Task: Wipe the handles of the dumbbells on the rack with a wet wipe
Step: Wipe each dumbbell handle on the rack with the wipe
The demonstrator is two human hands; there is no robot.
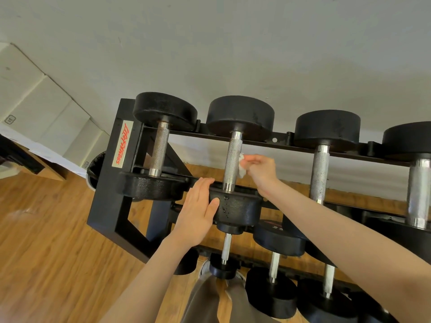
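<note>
Several black dumbbells with knurled steel handles lie across the top tier of a black rack [109, 183]. My right hand [261, 170] pinches a white wet wipe [242, 165] against the right side of the second dumbbell's handle [232, 160]. My left hand [198, 210] rests flat, fingers straight, on the left side of that dumbbell's near head [238, 209]. The first handle [159, 149] is to the left. The third handle [319, 173] and the fourth handle [418, 192] are to the right.
Smaller dumbbells [271, 271] sit on the lower tier below my arms. A white wall [210, 43] stands behind the rack. Wooden floor [46, 241] spreads to the left, with stacked cardboard boxes [46, 101] at the far left. My trouser leg [210, 299] shows at the bottom.
</note>
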